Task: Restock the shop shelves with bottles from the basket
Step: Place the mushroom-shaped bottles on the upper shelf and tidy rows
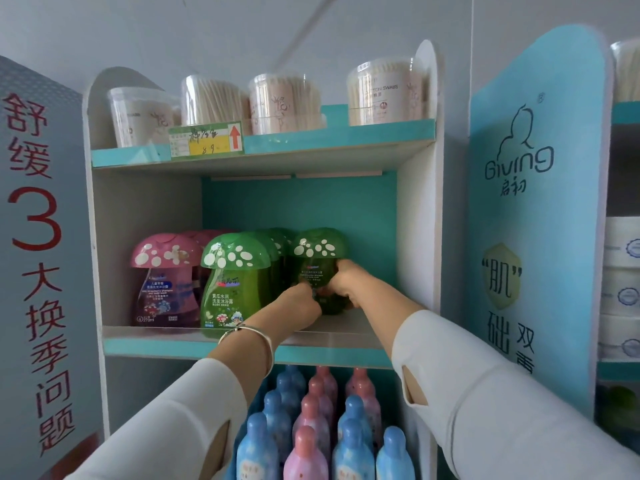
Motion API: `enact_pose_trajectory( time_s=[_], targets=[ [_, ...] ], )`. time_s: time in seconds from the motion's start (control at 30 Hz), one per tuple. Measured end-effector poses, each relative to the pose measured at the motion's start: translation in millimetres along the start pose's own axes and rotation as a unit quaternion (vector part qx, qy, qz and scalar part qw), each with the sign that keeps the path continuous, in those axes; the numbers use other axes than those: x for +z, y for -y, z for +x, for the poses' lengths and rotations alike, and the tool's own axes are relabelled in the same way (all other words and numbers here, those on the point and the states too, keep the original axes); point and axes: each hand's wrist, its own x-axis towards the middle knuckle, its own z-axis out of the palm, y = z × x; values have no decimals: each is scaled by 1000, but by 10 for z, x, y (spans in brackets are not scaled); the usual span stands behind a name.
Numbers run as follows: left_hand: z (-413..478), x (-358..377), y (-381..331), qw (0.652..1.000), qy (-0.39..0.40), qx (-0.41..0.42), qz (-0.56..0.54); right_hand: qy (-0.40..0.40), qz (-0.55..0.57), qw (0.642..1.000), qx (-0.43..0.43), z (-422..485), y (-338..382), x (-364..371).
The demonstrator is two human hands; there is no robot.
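A green bottle with a spotted mushroom cap [318, 249] stands deep on the middle shelf [242, 351], to the right of the other green ones. My left hand [298, 306] grips its lower left side and my right hand [341, 282] grips its right side. Both hands hide the bottle's lower body. A front green mushroom bottle [235, 282] and a pink mushroom bottle [164, 278] stand at the shelf's front, with more of each behind them. The basket is out of sight.
Tubs of cotton swabs [284, 102] line the top shelf above a price tag [206, 140]. Blue and pink bottles [311, 427] fill the lower shelf. A blue side panel [533, 202] rises at the right, and a grey poster [34, 237] at the left.
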Motion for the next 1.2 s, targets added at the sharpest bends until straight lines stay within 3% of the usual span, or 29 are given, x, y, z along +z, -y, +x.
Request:
enact_pose_trajectory(
  time_s=[0.13,0.3,0.47,0.6,0.7,0.93,1.2],
  targets=[
    [-75,15,43,991,-116,56,-41,-20,-47,998,-20,-65,-42,-34],
    [-357,32,8,954,-271,126,-21,-74,-44,994,-61,-435,-89,-222],
    [-715,48,-28,933,-323,153,25,-157,-53,970,-178,-950,-174,-346],
    [-1126,137,-127,945,-284,157,42,-188,-118,953,-206,-1453,-275,-372],
    [-1521,351,-191,964,-217,146,42,-168,-156,953,-200,-1884,-510,-373],
    [-2447,1421,-206,985,-67,145,70,-38,-211,970,-119,-2907,-1611,-139],
    [-3025,2567,-573,968,95,202,116,68,-238,969,1,-3667,-2874,-3]
  ],
)
